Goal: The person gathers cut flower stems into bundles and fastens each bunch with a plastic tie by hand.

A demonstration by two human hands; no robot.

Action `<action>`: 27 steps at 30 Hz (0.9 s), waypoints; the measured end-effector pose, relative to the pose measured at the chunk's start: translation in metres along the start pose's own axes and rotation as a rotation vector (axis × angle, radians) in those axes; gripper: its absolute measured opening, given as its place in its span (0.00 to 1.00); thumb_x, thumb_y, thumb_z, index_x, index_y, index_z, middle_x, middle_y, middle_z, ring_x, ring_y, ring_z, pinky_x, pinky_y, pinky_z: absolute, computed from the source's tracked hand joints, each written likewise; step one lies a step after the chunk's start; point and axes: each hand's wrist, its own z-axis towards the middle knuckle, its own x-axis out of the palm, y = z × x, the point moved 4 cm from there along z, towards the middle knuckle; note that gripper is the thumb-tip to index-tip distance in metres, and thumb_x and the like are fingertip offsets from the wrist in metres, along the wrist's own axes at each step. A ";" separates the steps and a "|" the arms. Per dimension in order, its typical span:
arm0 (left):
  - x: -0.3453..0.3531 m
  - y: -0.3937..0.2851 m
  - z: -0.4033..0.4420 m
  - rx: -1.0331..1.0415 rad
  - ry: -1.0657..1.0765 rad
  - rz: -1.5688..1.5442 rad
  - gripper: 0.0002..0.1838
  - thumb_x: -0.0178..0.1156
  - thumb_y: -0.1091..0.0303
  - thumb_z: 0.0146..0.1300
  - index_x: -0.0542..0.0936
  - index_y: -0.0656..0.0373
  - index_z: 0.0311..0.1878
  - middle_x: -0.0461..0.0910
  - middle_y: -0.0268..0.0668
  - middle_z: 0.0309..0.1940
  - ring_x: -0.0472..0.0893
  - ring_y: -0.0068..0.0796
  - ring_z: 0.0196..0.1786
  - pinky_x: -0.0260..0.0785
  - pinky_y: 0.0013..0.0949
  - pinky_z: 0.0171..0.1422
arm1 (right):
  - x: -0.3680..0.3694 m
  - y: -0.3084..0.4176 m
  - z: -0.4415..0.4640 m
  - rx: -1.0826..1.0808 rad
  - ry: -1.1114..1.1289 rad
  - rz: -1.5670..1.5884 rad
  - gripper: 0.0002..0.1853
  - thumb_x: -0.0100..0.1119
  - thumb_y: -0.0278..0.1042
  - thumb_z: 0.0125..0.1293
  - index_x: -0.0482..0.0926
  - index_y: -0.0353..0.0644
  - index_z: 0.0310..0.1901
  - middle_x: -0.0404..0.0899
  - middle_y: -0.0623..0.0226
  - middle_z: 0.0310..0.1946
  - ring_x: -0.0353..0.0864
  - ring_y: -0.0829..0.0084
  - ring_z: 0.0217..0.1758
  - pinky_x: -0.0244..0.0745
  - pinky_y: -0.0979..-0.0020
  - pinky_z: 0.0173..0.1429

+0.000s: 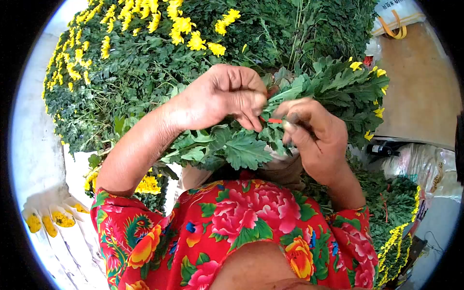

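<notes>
Left hand: your left hand (231, 96) is curled over the upper side of the leafy stems, fingers folded in on the red tie (274, 121); whether they also grip stems, you cannot tell.
Right hand: your right hand (316, 133) is just beside the left, thumb and finger pinched on the other end of the tie, the fingertips somewhat blurred.
Tie: you have it as a short red strip across the gap between your hands, close against the bunch.
Bunch: your leafy bunch (338, 89) lies crosswise in front of your chest, its yellow heads to the right, broad leaves hanging below your hands.
Pile: beyond your hands you face a big heap of cut flowers (159, 72), its yellow blooms mostly toward the left.
Left side: near your left elbow stand yellow flowers in white wrappers (60, 241).
Right side: you have more yellow flowers (398, 241) low down, and a brown board (418, 87) farther up.
Clothing: you wear a red flowered shirt (241, 212).
</notes>
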 end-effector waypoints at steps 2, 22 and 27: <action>0.009 -0.002 -0.005 0.057 -0.033 0.133 0.08 0.61 0.73 0.66 0.77 0.67 0.44 0.81 0.35 0.33 0.84 0.26 0.36 0.78 0.27 0.43 | 0.002 0.016 0.012 -0.354 -0.055 -0.388 0.03 0.56 0.19 0.64 0.72 0.34 0.37 0.79 0.54 0.42 0.80 0.71 0.33 0.76 0.72 0.36; 0.006 0.005 -0.006 0.372 -0.263 0.368 0.07 0.64 0.82 0.53 0.75 0.62 0.29 0.81 0.38 0.31 0.81 0.30 0.33 0.73 0.30 0.32 | 0.015 0.023 0.017 -0.469 0.066 -0.705 0.05 0.60 0.25 0.56 0.79 0.37 0.35 0.76 0.60 0.31 0.79 0.54 0.32 0.75 0.61 0.37; 0.027 -0.018 -0.018 0.761 -0.350 1.304 0.10 0.64 0.80 0.44 0.72 0.58 0.27 0.79 0.40 0.35 0.78 0.39 0.30 0.74 0.34 0.31 | -0.004 0.009 0.048 -0.334 -0.058 -0.462 0.11 0.62 0.25 0.54 0.80 0.33 0.40 0.79 0.56 0.32 0.81 0.55 0.35 0.75 0.64 0.38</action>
